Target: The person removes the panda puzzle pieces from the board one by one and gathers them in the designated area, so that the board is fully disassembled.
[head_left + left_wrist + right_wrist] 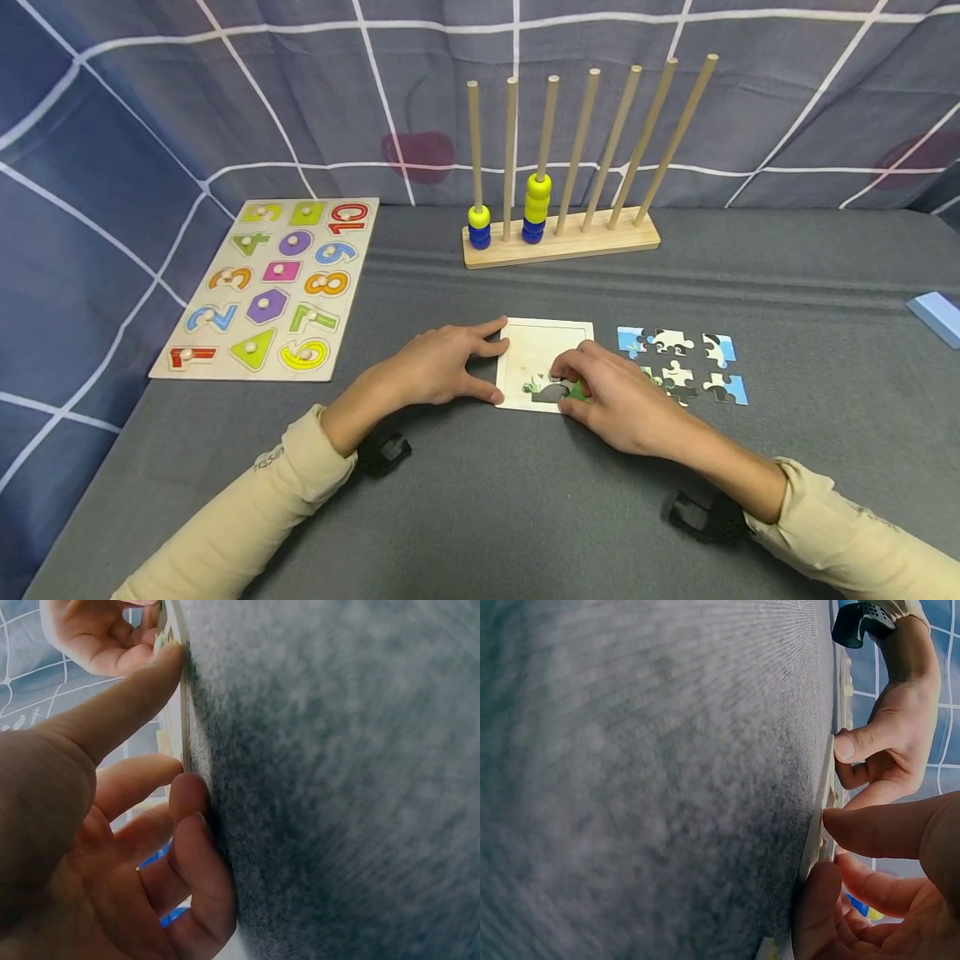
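Observation:
A pale wooden puzzle board lies on the grey cloth, with green, white and grey picture parts along its lower side. My left hand rests at its left edge, thumb on the lower corner and forefinger on the upper one. Over the lower right part, my right hand pinches a green-and-dark puzzle piece between thumb and forefinger, partly hidden by the fingers. To the right lie several loose pieces in blue, black and white, among them a blue-cornered one and a black-and-white one.
A number and shape board with knobbed pieces lies at the left. At the back stands a wooden peg counter, with yellow and blue beads on two pegs. A light blue block is at the far right. A gridded curtain hangs behind.

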{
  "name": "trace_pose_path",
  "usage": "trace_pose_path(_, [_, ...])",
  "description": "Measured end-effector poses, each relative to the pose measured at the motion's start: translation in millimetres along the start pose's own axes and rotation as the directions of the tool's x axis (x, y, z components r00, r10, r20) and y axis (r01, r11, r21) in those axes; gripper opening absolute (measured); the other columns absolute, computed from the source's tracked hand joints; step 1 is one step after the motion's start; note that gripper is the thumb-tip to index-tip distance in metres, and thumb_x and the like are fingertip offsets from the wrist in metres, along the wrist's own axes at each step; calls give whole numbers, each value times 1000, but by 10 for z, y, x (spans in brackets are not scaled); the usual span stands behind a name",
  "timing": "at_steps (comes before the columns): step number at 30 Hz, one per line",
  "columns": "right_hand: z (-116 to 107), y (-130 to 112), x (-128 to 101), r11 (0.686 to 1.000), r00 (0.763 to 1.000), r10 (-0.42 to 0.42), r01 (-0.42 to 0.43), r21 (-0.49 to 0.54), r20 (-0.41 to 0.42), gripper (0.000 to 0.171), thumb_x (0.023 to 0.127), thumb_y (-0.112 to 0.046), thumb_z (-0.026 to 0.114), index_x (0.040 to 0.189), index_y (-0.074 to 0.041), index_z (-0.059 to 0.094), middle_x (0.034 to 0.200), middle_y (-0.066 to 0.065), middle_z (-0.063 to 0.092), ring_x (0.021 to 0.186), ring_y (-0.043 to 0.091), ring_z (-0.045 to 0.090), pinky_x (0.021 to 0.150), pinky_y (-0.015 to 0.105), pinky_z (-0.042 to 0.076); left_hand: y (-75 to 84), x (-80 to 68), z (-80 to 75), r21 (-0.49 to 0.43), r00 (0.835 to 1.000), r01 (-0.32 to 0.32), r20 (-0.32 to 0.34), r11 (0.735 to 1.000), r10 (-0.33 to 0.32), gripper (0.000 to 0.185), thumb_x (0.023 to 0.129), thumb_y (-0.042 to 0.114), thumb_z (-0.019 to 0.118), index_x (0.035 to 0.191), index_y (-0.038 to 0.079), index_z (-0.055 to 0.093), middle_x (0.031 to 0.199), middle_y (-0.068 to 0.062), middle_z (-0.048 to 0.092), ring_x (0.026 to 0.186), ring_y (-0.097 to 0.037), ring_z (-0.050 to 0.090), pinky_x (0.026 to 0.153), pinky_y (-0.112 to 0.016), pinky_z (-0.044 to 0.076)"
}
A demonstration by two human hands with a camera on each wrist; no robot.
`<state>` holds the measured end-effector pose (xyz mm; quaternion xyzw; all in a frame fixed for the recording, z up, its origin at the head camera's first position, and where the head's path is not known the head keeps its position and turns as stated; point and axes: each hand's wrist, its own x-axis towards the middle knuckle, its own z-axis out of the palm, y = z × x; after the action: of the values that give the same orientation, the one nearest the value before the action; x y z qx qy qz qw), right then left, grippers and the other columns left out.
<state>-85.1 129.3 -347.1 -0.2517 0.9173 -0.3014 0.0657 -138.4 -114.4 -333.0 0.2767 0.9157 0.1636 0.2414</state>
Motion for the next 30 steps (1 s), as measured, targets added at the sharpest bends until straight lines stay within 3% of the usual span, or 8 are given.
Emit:
trace_pose_path(15, [-15,0,10,997,1000,-6,8,81,-16,23,83,2,74,100,-10,65,85,-3,54,72,13,48,65,33,39,-10,0,12,-1,1000,-8,-12,1000,8,72,84,45,77,146,20,51,160,6,25,140,-27,36,102,-53,38])
trace_pose_path(30, [-77,85,40,966,996,-45,24,258,75,20,87,7,63,99,-10,62,76,-6,55,69,10,51,64,29,43,0,-8,5,6,1000,-5,-6,1000,5,72,84,45,77,145,20,51,160,6,25,139,-27,36,103,-53,38])
